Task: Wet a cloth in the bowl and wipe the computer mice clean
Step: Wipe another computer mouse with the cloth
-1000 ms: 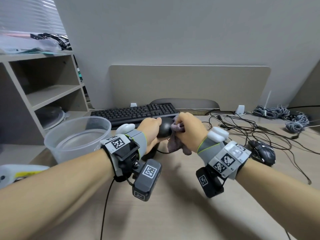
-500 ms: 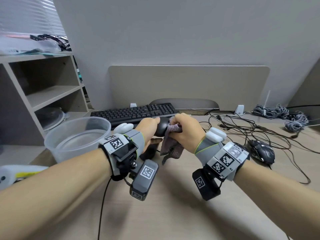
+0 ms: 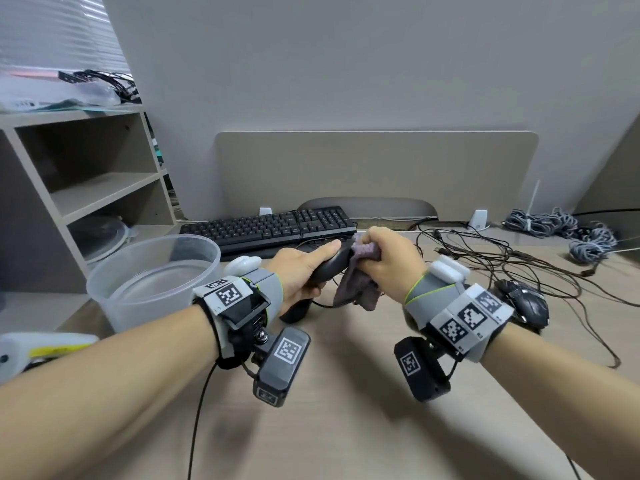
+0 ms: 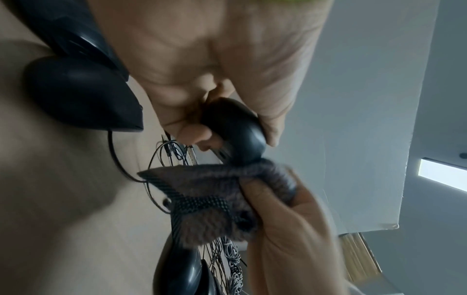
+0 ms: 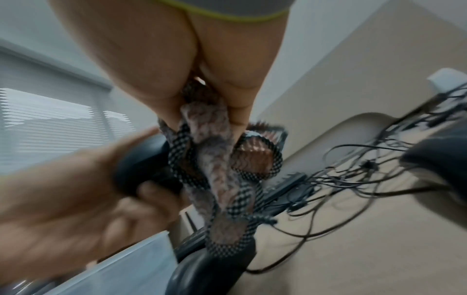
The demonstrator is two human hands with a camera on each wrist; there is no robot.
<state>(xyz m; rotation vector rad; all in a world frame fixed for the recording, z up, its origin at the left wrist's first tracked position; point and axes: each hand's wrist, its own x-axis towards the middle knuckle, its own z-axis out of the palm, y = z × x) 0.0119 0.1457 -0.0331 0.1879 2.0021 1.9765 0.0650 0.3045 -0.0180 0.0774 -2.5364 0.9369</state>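
Left hand (image 3: 298, 271): a smooth black computer mouse (image 3: 330, 266) is held lifted above the desk, the fingers curled under its body and the thumb laid along its top.
Right hand (image 3: 388, 263): a bunched grey-purple knitted cloth (image 3: 356, 285) is clenched in the curled fingers and pressed against the far end of the held mouse; a loose corner is left hanging below the fist.
Bowl: a translucent round plastic bowl (image 3: 152, 271) with water in it is set on the light wooden desk (image 3: 346, 427), just left of the left wrist.
Other mice: a glossy black gaming mouse (image 3: 526, 303) is lying on the desk behind the right wrist; another dark mouse (image 4: 80, 93) is seen resting below the left hand.
Background: a black keyboard (image 3: 270, 226) is placed behind the hands, with tangled black cables (image 3: 502, 258) spread to its right.
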